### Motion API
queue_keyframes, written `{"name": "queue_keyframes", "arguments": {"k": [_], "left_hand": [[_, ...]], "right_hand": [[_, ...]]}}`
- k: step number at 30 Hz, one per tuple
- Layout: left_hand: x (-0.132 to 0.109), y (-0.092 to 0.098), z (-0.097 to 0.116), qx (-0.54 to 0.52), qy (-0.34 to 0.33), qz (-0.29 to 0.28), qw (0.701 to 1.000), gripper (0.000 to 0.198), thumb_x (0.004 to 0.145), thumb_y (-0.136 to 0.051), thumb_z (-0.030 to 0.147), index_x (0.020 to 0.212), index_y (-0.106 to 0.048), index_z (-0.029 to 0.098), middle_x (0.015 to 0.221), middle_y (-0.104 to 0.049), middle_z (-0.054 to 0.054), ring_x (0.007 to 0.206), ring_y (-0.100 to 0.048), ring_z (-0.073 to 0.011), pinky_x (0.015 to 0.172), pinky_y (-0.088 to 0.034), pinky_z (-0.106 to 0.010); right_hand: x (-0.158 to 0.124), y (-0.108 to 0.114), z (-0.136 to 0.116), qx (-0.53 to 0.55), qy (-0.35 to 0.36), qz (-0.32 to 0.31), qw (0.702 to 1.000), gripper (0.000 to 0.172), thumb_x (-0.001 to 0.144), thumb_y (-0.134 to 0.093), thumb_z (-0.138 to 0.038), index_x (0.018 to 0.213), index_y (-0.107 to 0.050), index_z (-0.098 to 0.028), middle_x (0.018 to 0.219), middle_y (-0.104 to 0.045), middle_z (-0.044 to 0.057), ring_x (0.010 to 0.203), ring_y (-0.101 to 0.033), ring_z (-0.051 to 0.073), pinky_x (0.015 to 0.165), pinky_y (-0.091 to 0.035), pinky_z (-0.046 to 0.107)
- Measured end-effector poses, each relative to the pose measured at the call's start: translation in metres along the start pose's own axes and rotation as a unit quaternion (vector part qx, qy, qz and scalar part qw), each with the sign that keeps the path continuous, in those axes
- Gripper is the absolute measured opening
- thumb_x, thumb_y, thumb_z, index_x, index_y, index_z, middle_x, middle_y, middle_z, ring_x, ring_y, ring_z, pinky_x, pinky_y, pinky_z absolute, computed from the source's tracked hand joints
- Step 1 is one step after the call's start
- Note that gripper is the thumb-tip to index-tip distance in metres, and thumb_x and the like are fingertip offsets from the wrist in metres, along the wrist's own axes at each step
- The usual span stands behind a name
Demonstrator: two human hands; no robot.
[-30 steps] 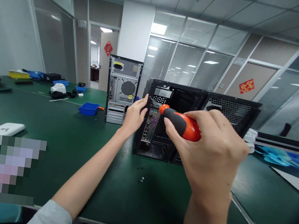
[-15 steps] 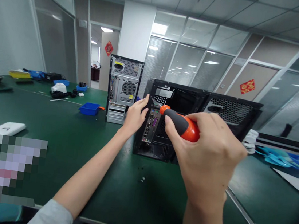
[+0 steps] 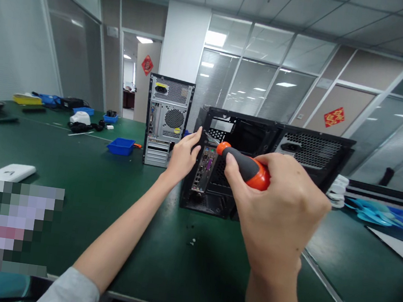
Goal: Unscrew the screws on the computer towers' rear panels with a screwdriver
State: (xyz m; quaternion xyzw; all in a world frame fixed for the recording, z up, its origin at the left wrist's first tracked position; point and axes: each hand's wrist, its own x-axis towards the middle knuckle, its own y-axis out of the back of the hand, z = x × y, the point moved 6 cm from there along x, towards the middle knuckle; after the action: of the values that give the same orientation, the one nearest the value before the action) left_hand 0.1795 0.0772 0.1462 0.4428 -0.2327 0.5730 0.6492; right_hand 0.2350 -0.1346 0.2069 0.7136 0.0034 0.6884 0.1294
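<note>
A black computer case (image 3: 250, 136) lies on its side on the green table, its back towards me. My right hand (image 3: 279, 206) is wrapped around the orange and dark grey handle of a screwdriver (image 3: 244, 166). The shaft points left, its tip at the case's back just above the metal port panel (image 3: 203, 171); a screw there is too small to make out. Against the case's left edge rests my left hand (image 3: 183, 156), fingers stretched out, holding nothing.
Behind my left hand stands a second computer tower (image 3: 167, 121), upright. A blue tray (image 3: 121, 147) sits to its left. Small white bits (image 3: 193, 241) lie in front of the case. A white box-like item (image 3: 13, 172) is at left, blue plastic items (image 3: 371, 211) at right.
The screwdriver and my right hand have shifted very slightly, with the grip nearly the same. My left hand stays in place on the case.
</note>
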Motion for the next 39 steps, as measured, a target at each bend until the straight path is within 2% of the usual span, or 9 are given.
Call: {"name": "queue_keyframes", "arguments": {"k": [11, 15, 18, 24, 27, 30, 35, 39], "left_hand": [[0.000, 0.002, 0.001, 0.005, 0.000, -0.003, 1.000, 0.056, 0.086, -0.047, 0.008, 0.139, -0.042, 0.023, 0.134, -0.057, -0.007, 0.121, -0.054, -0.0189, 0.100, -0.048, -0.038], [0.000, 0.002, 0.001, 0.003, -0.001, -0.005, 1.000, 0.055, 0.086, -0.047, 0.008, 0.139, -0.042, 0.022, 0.133, -0.057, -0.008, 0.121, -0.054, -0.0191, 0.101, -0.048, -0.039], [0.001, 0.003, 0.002, 0.006, 0.000, -0.006, 1.000, 0.054, 0.086, -0.047, 0.008, 0.139, -0.043, 0.020, 0.134, -0.056, -0.010, 0.122, -0.053, -0.0204, 0.100, -0.049, -0.040], [0.001, 0.003, 0.002, 0.006, 0.001, -0.005, 1.000, 0.053, 0.086, -0.046, 0.009, 0.138, -0.044, 0.020, 0.134, -0.057, -0.009, 0.123, -0.053, -0.0206, 0.102, -0.048, -0.040], [0.001, 0.003, 0.002, 0.008, -0.005, -0.003, 1.000, 0.054, 0.086, -0.046, 0.008, 0.138, -0.044, 0.021, 0.133, -0.057, -0.008, 0.122, -0.053, -0.0202, 0.102, -0.047, -0.040], [0.001, 0.002, 0.001, -0.001, -0.009, 0.001, 1.000, 0.055, 0.086, -0.046, 0.008, 0.138, -0.044, 0.023, 0.134, -0.057, -0.006, 0.121, -0.054, -0.0197, 0.103, -0.047, -0.041], [0.001, 0.001, 0.001, 0.001, -0.001, -0.003, 1.000, 0.054, 0.086, -0.046, 0.009, 0.139, -0.043, 0.020, 0.135, -0.056, -0.008, 0.122, -0.054, -0.0196, 0.102, -0.047, -0.040], [0.001, 0.001, 0.002, 0.011, -0.002, -0.007, 1.000, 0.054, 0.086, -0.046, 0.009, 0.139, -0.042, 0.019, 0.135, -0.056, -0.009, 0.123, -0.052, -0.0200, 0.103, -0.047, -0.039]], "right_hand": [[0.001, -0.006, -0.006, 0.007, 0.001, -0.015, 1.000, 0.025, 0.084, -0.055, -0.039, 0.068, -0.051, -0.019, 0.065, -0.046, -0.001, 0.054, -0.040, 0.010, 0.046, -0.025, 0.025], [0.002, -0.005, -0.005, 0.038, 0.004, 0.007, 0.999, 0.020, 0.083, -0.056, -0.035, 0.072, -0.054, -0.019, 0.073, -0.049, 0.002, 0.059, -0.045, 0.011, 0.045, -0.031, 0.024], [0.004, -0.005, -0.007, 0.074, 0.035, 0.014, 0.997, 0.010, 0.085, -0.056, -0.028, 0.079, -0.056, -0.020, 0.080, -0.052, 0.004, 0.065, -0.049, 0.012, 0.046, -0.037, 0.023], [0.003, -0.008, -0.012, 0.111, 0.092, -0.061, 0.988, 0.007, 0.081, -0.059, -0.023, 0.085, -0.054, -0.020, 0.090, -0.051, 0.005, 0.072, -0.052, 0.013, 0.047, -0.041, 0.023], [0.002, -0.012, -0.007, 0.124, 0.104, -0.109, 0.981, 0.014, 0.078, -0.056, -0.016, 0.090, -0.050, -0.020, 0.095, -0.048, 0.007, 0.083, -0.054, 0.018, 0.054, -0.047, 0.028], [0.002, -0.012, -0.003, 0.122, 0.124, -0.126, 0.977, 0.016, 0.076, -0.052, -0.013, 0.088, -0.048, -0.022, 0.096, -0.046, 0.008, 0.089, -0.054, 0.021, 0.062, -0.049, 0.032], [0.001, -0.007, -0.003, 0.110, 0.134, -0.147, 0.974, 0.015, 0.078, -0.050, -0.011, 0.090, -0.048, -0.021, 0.090, -0.046, 0.006, 0.082, -0.053, 0.018, 0.061, -0.047, 0.030], [0.002, 0.000, -0.005, 0.077, 0.133, -0.108, 0.982, 0.009, 0.084, -0.049, -0.014, 0.091, -0.052, -0.020, 0.085, -0.049, 0.004, 0.066, -0.050, 0.012, 0.050, -0.039, 0.024]]}}
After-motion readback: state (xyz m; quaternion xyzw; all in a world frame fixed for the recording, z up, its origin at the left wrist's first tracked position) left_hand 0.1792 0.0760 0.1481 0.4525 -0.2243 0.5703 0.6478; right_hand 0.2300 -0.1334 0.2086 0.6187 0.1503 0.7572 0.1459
